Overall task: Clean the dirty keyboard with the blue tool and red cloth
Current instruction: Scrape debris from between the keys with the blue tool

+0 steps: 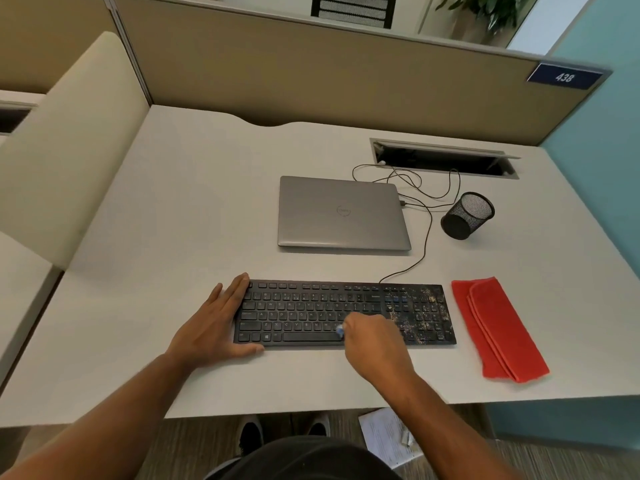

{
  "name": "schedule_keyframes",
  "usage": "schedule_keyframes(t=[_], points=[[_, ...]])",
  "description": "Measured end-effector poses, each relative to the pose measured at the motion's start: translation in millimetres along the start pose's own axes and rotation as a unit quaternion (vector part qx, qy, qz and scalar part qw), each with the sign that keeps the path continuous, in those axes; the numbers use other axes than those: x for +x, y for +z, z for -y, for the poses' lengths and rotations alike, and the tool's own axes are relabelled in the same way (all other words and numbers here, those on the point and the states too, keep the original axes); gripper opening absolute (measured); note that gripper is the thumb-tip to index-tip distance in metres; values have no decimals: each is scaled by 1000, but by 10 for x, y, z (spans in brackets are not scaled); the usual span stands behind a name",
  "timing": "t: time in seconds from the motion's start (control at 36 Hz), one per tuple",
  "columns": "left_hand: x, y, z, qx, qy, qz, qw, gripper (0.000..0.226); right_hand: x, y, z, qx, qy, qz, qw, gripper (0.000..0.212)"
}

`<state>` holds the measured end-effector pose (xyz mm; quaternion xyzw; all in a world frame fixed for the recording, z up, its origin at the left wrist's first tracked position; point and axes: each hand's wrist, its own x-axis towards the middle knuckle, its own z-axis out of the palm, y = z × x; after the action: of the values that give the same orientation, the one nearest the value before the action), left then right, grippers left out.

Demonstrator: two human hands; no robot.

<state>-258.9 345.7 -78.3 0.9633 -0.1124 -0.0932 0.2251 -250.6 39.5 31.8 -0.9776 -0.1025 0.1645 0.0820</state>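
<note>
- Mostly hidden: blue tool (340, 329), only a tip showing at the curled fingers of the right hand (372, 341), gripped over the lower middle keys.
- Resting flat, fingers straight, against the left end of the one black keyboard (311, 315): left hand (216, 323).
- Pale specks on its right-hand keys.
- Folded just right of it: one red cloth (498, 330).
- Behind: one closed laptop (343, 214), logo blurred; one mesh cup (467, 216).
- Readable on the partition plate (564, 77): "438".

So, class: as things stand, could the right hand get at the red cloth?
Probably yes: the red cloth lies uncovered just right of the keyboard, but the right hand grips the blue tool.
</note>
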Motion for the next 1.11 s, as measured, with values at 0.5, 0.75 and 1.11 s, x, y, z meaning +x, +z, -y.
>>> schedule_keyframes(t=[0.5, 0.75, 1.11], points=[[-4, -14, -11, 3, 18, -12, 1000, 137, -145, 177, -171, 50, 15, -84, 995, 20], [1, 18, 19, -1, 16, -10, 1000, 137, -348, 607, -39, 69, -129, -121, 982, 26], [12, 37, 47, -2, 16, -9, 1000, 137, -449, 598, -261, 82, -76, -173, 979, 18]])
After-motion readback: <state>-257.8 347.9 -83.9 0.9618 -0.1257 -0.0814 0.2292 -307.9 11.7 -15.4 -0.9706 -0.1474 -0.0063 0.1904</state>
